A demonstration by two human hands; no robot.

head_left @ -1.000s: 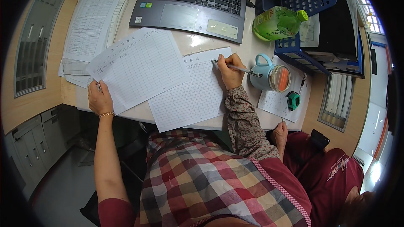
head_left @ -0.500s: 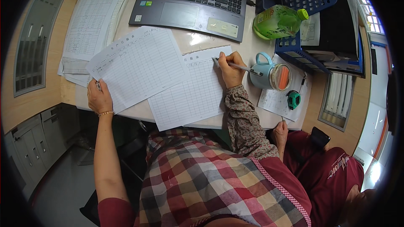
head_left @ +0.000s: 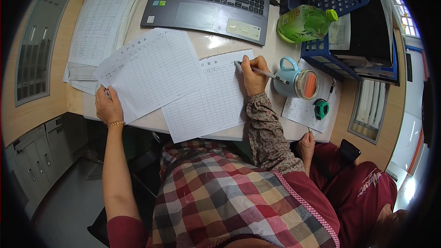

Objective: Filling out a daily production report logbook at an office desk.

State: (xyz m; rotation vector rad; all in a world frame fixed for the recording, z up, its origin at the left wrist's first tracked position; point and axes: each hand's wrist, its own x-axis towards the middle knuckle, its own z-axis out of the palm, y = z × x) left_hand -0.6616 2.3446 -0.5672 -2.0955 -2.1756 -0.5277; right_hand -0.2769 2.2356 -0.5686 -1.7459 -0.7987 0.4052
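Head view: on the counter (head_left: 229, 136) we are counting one light-blue mug (head_left: 285, 82) and one green bottle (head_left: 301, 24); something orange is showing at the mug's round top, though we are not managing to tell what, nor how full the bottle is. Beside them, blue perforated basketwork (head_left: 317, 50) is holding a black folder (head_left: 365, 25) and papers. We are gripping one pen (head_left: 271, 77) in the closed fingers of our right hand (head_left: 256, 80), its tip being at the upper right of the lower ruled sheet (head_left: 206, 110). Our left hand (head_left: 109, 107) is pinching the lower-left edge of the upper ruled sheet (head_left: 156, 73) between thumb and fingers; these two sheets are overlapping in front of one laptop (head_left: 206, 11). One green tape measure (head_left: 321, 109) is lying near the mug, and one co-worker's hand (head_left: 306, 148) is resting by the counter's edge.
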